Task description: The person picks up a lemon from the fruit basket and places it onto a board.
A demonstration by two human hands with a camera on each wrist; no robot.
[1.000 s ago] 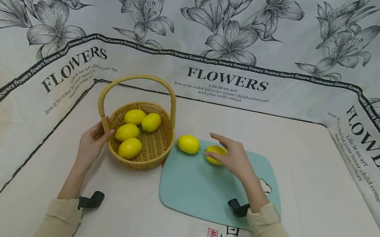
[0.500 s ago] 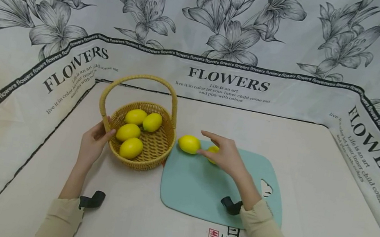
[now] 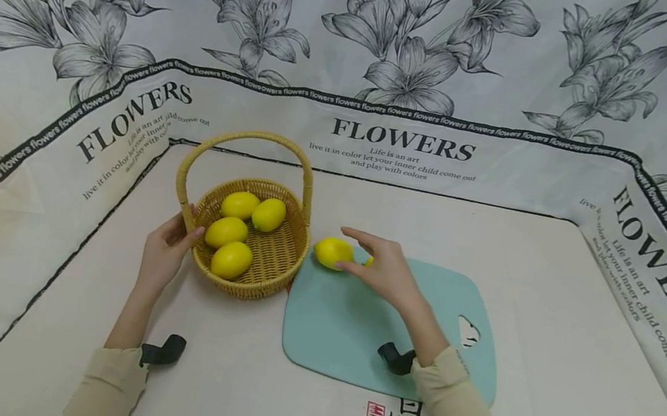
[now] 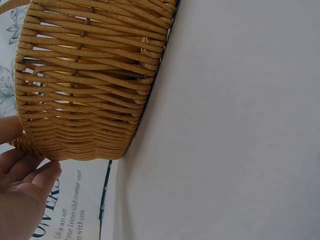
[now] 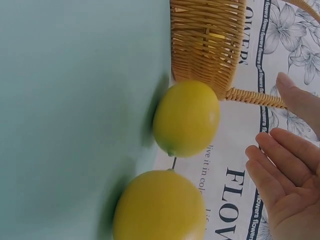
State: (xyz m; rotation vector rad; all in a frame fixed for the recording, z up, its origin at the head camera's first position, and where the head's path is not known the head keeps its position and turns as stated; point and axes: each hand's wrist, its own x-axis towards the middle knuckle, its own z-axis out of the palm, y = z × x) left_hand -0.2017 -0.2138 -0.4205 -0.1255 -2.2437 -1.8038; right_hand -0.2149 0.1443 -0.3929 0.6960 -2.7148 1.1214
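My left hand [image 3: 165,250] grips the left side of a wicker basket [image 3: 258,288], thumb over the rim where the handle joins. In the left wrist view the fingers [image 4: 47,175] curl at the woven wall. Several yellow lemons [image 3: 231,260] lie inside the basket. My right hand [image 3: 385,271] is above a light-blue cutting board [image 3: 346,334], thumb and fingers apart. Just beyond its fingertips sits a lemon [image 3: 329,252] at the board's left back corner. A second lemon [image 5: 160,210] is mostly hidden under the hand in the head view; the right wrist view shows both, with the palm holding nothing.
The basket stands just left of the board, its tall arched handle [image 3: 253,136] rising above it. A white cloth with printed flowers and lettering [image 3: 403,139] covers the table and the wall behind. Black wrist mounts [image 3: 163,350] stick out from both sleeves.
My right hand has moved left, from over the second lemon toward the one nearer the basket. The left hand stays on the basket, and the lemons have not moved.
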